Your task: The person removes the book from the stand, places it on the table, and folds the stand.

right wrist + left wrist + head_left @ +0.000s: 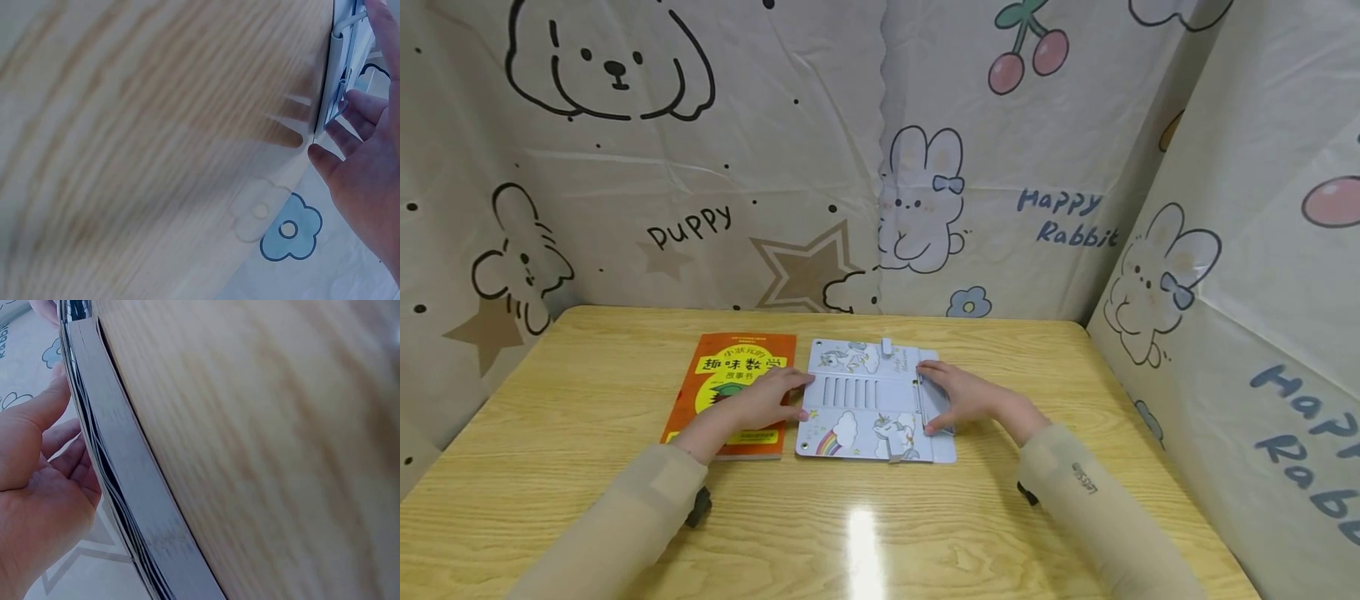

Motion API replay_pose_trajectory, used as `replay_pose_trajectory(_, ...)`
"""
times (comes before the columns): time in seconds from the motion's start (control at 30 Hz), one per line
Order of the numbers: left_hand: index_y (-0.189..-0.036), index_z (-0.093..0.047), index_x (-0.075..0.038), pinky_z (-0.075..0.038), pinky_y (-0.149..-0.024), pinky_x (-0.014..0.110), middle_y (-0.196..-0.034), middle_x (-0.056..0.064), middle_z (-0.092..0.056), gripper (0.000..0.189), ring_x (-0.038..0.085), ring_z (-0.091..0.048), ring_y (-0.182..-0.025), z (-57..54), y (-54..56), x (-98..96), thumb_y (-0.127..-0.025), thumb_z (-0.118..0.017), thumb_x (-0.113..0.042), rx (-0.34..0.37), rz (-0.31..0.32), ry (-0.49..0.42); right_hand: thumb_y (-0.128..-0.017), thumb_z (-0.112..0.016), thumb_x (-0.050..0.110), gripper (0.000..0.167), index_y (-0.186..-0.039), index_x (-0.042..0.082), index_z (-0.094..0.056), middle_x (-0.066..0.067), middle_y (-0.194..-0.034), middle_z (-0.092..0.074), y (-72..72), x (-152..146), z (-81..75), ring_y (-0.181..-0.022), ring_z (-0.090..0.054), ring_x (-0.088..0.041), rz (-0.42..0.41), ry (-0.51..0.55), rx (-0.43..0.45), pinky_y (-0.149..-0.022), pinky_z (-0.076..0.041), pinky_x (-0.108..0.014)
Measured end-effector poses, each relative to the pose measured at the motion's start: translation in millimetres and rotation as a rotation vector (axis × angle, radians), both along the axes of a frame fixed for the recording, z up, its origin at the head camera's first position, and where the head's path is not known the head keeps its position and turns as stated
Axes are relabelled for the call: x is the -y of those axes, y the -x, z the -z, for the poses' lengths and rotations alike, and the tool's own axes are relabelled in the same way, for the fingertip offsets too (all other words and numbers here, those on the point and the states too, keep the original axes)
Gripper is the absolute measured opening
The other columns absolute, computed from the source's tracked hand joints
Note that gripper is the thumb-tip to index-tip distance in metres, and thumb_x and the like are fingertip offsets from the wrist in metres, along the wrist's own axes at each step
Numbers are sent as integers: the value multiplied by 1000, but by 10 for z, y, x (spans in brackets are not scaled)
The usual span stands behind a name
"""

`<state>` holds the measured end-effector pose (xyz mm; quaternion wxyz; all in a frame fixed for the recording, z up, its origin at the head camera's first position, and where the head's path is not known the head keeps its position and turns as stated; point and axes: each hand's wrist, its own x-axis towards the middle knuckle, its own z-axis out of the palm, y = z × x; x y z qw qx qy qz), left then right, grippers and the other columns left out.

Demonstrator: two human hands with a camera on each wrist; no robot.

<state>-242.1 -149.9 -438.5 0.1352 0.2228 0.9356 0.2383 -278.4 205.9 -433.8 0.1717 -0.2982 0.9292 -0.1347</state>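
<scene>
A pale lavender book stand [850, 396] printed with unicorns and a rainbow lies flat on the table. My left hand [767, 398] reaches over the orange book [730, 442], its thumb and index fingertips at the stand's left edge. From the left wrist, this hand [47, 456] shows with thumb extended behind the book's page edge [131, 450]. At the stand's right end, my right hand [966, 393] spans a raised support plate [934, 402], index finger at its far end and thumb at its near end. Bent wire [347, 25] shows beside the right hand's fingers in the right wrist view.
The light wood table [880, 533] runs up to a printed cloth [820, 167] hung behind it, with another cloth panel [1262, 292] along the right. Two small page clips [887, 347] stick out on the stand's far and near edges.
</scene>
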Motion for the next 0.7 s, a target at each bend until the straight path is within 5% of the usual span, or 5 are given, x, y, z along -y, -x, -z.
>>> replay_pose_trajectory(0.3,-143,-41,-7,-30,-110,51,-145,16,-39,69,34,-34,-133,-12,1,-7,-86,-67,-37,10,-2,5,-70,-74,57,111,-151,7,-18,-9,-158,-13,-53,36,-31,-144,-13,-29,14,-38,12,-117,-17,-42)
replay_pose_trajectory(0.7,-143,-41,-7,-30,-110,51,-145,16,-40,69,34,-34,-133,8,-5,-10,-86,-67,-35,4,-11,-4,-75,-68,60,107,-151,5,-15,-12,-159,-5,-247,372,-61,-145,-7,-31,-44,85,-37,-117,-12,-46)
